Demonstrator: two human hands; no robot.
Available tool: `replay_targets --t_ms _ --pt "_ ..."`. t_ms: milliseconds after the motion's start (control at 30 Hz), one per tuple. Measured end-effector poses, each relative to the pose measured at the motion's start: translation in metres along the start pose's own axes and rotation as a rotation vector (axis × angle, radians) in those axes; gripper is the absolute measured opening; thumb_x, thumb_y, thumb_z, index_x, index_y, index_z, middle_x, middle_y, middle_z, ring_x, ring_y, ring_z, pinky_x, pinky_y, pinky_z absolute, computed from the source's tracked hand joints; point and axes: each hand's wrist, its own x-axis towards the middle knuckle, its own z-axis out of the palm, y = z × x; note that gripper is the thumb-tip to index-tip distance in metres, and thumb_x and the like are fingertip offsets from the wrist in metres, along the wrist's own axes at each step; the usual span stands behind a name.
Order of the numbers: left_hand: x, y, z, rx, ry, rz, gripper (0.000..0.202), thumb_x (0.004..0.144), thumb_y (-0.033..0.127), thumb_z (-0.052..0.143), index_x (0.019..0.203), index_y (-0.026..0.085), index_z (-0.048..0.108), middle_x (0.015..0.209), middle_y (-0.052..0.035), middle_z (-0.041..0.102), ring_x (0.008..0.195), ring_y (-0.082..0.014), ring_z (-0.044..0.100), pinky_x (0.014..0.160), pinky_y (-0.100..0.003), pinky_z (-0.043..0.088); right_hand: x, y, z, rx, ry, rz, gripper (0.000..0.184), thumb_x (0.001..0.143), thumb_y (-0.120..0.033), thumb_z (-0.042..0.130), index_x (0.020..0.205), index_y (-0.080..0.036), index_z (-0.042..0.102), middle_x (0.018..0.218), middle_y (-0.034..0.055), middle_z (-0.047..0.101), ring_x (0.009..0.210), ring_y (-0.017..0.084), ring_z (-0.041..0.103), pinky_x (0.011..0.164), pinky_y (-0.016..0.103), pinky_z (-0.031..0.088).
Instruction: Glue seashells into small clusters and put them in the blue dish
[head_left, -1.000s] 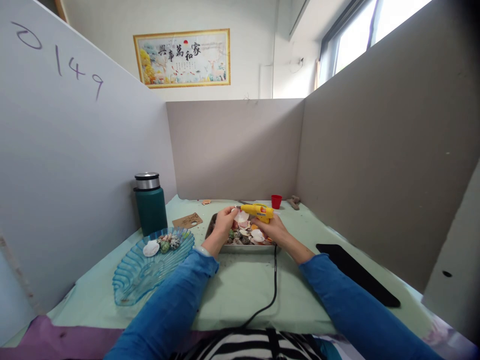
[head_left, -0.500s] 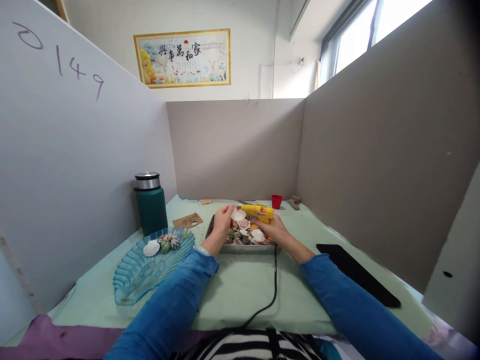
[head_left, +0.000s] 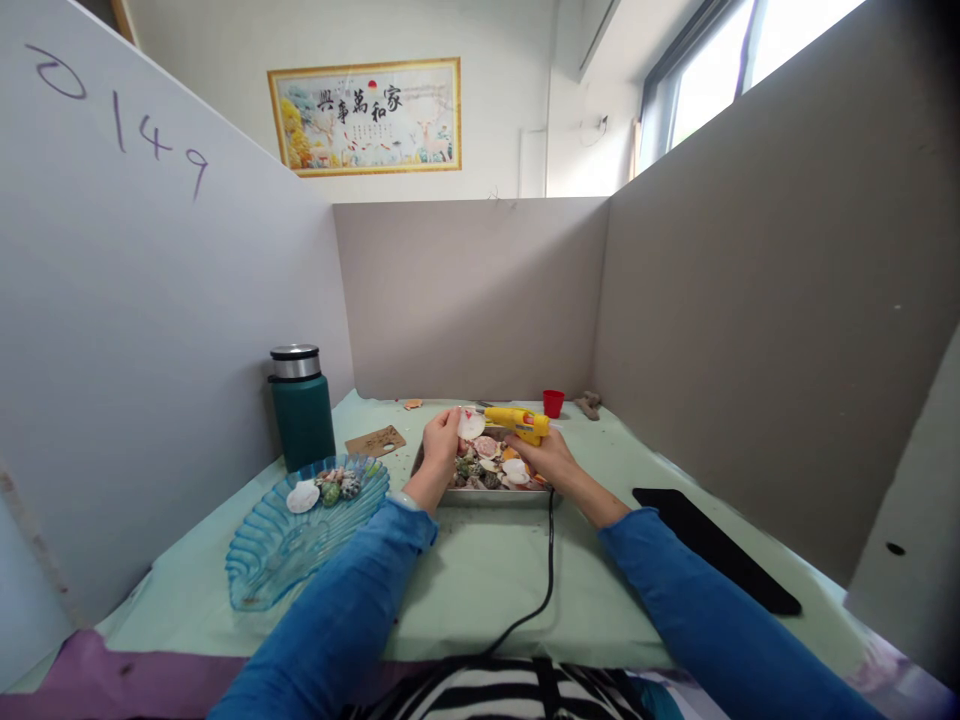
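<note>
Grey partition boards wall a pale green surface [head_left: 480, 570]. Over the metal tray of seashells [head_left: 487, 470] near its far edge, the left hand [head_left: 439, 445] pinches a white shell [head_left: 471, 426]; the right hand [head_left: 551, 458] grips a yellow glue gun [head_left: 517, 421], nozzle at the shell. Gluing seems underway; steady aim matters next.

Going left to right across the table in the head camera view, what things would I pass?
Blue glass dish → green flask → left hand holding a shell → yellow glue gun in the right hand → black mat.

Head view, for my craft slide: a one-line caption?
Left hand holds a pale shell at the yellow glue gun in the right hand.
</note>
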Motion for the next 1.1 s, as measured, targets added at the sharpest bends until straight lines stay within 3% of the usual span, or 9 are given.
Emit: replay_targets --t_ms 433,767,1100 --pt "0.0025 -0.0037 -0.001 0.0 0.036 0.051 0.037 0.079 0.053 0.061 0.072 0.017 0.059 0.041 0.0069 0.039 0.036 -0.0084 0.038 0.037 -0.019 0.024 0.003 0.0056 0.0006 0.005 -0.032 -0.012 0.028 0.071 -0.042 0.074 0.079 -0.016 0.067 0.049 -0.0032 0.053 0.038 0.011 0.046 0.036 0.023 0.035" --pt "0.0002 -0.0013 -0.0003 -0.033 -0.02 0.039 0.046 0.073 0.062 0.066 0.067 0.018 0.054 0.04 0.0076 0.038 0.034 -0.0075 0.038 0.038 -0.02 0.021 0.0001 0.0013 0.0006 0.007 -0.009 0.0 0.026 0.07 -0.041 0.074 0.075 -0.016 0.066 0.047 -0.0042 0.051 0.038 0.01 0.045 0.037 0.022 0.035" --pt "0.0016 -0.0016 -0.0005 -0.082 -0.079 -0.001 0.045 0.071 0.061 0.069 0.068 0.017 0.056 0.042 0.0069 0.041 0.033 -0.0069 0.037 0.037 -0.02 0.021 -0.0007 -0.0012 -0.0002 0.023 0.003 -0.008 0.026 0.071 -0.04 0.074 0.069 -0.018 0.063 0.044 -0.0037 0.05 0.037 0.011 0.045 0.036 0.023 0.036"
